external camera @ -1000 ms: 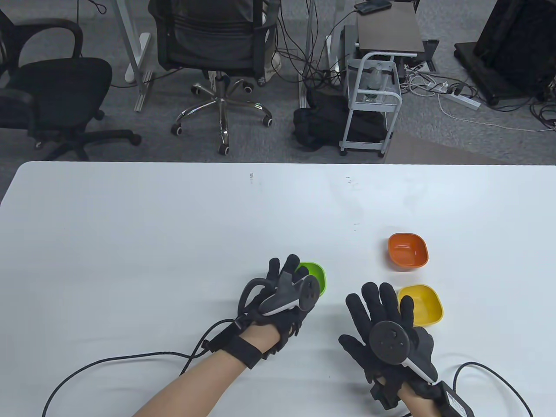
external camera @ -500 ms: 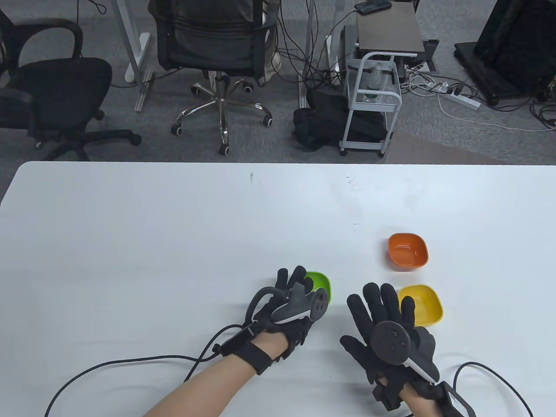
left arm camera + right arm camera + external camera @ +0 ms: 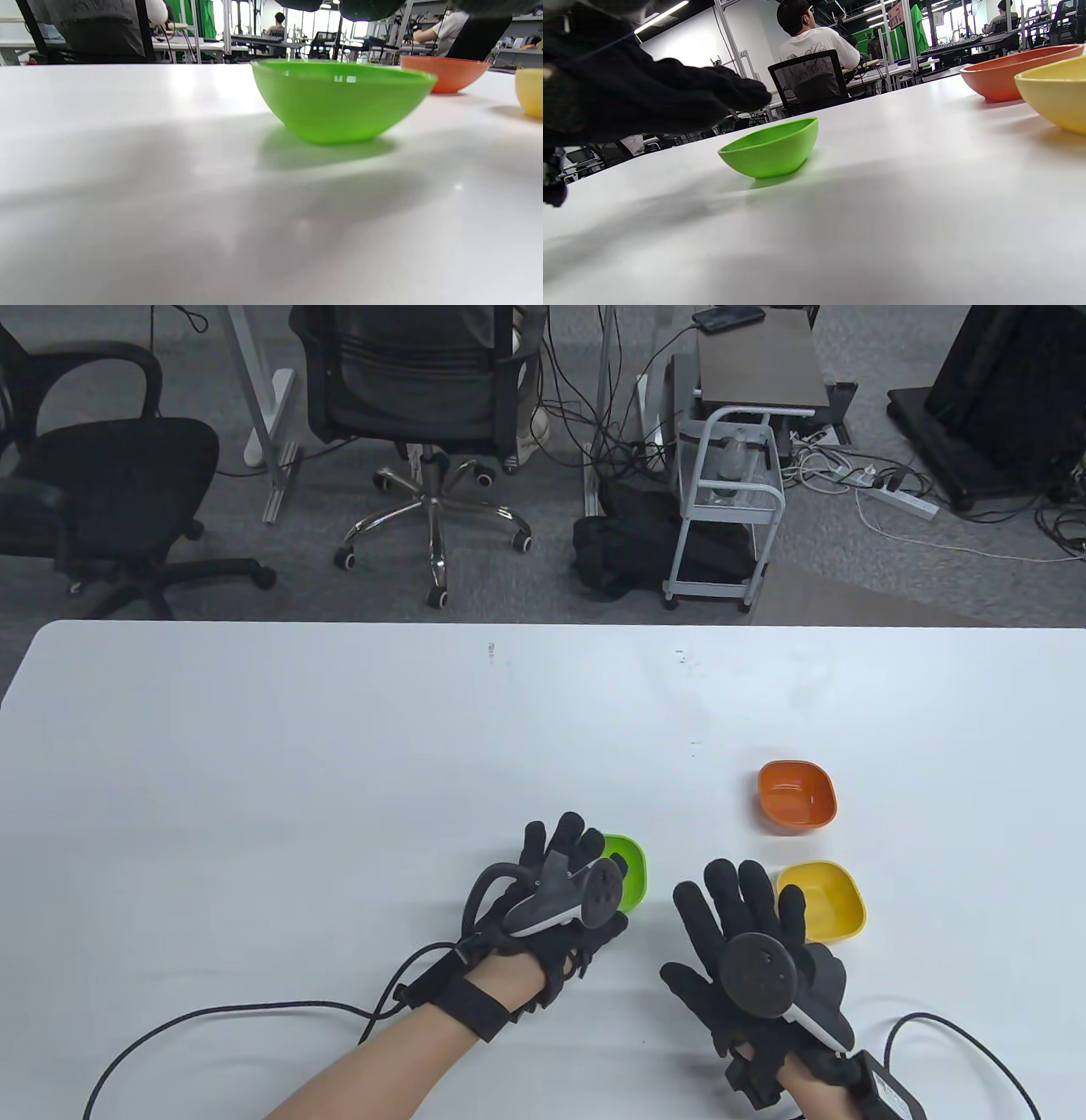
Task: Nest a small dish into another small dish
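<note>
A small green dish (image 3: 632, 872) stands upright on the white table (image 3: 339, 780), its left part hidden under my left hand (image 3: 567, 848). That hand hovers over it with fingers stretched out and holds nothing. In the left wrist view the green dish (image 3: 343, 101) sits free on the table, with the fingertips (image 3: 369, 7) above it. The right wrist view shows the dish (image 3: 772, 148) with the left hand (image 3: 670, 101) above its left side, not touching. My right hand (image 3: 747, 899) is spread flat beside a yellow dish (image 3: 836, 899). An orange dish (image 3: 797, 796) stands behind it.
The orange dish (image 3: 445, 74) and the yellow dish (image 3: 530, 91) lie to the right of the green one. Glove cables (image 3: 254, 1010) trail toward the front edge. Office chairs (image 3: 424, 407) and a cart (image 3: 730, 500) stand beyond the far table edge.
The green dish has slid a little right and toward me. My left hand went with it, then drew back left and off it. My right hand has stayed still.
</note>
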Demonstrator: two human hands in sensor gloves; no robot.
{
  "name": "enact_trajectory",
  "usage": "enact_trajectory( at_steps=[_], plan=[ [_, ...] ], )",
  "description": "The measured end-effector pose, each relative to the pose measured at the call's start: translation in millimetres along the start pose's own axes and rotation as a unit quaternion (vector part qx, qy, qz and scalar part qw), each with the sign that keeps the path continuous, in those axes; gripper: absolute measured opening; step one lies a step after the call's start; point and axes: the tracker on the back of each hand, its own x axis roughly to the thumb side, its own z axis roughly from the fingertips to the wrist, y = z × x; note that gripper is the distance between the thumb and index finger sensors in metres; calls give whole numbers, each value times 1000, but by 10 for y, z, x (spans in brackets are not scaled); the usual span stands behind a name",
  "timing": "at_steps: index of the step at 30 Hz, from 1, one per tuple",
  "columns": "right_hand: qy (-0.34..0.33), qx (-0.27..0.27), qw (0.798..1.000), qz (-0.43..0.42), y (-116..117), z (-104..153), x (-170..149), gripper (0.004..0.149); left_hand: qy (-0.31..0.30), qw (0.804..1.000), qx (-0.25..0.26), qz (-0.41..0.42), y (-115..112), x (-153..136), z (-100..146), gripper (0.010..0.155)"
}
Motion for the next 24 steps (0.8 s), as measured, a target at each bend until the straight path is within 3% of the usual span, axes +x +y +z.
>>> enact_trajectory(
  at_steps=[11,24],
  plan=[
    [-1,2,1000,-8,1,-2,4,79,16,998,47,29,242,-406,496,72],
    [0,10,1000,-9,5,-2,11,79,37,997,42,44,-6,-768,1069,76]
  ],
)
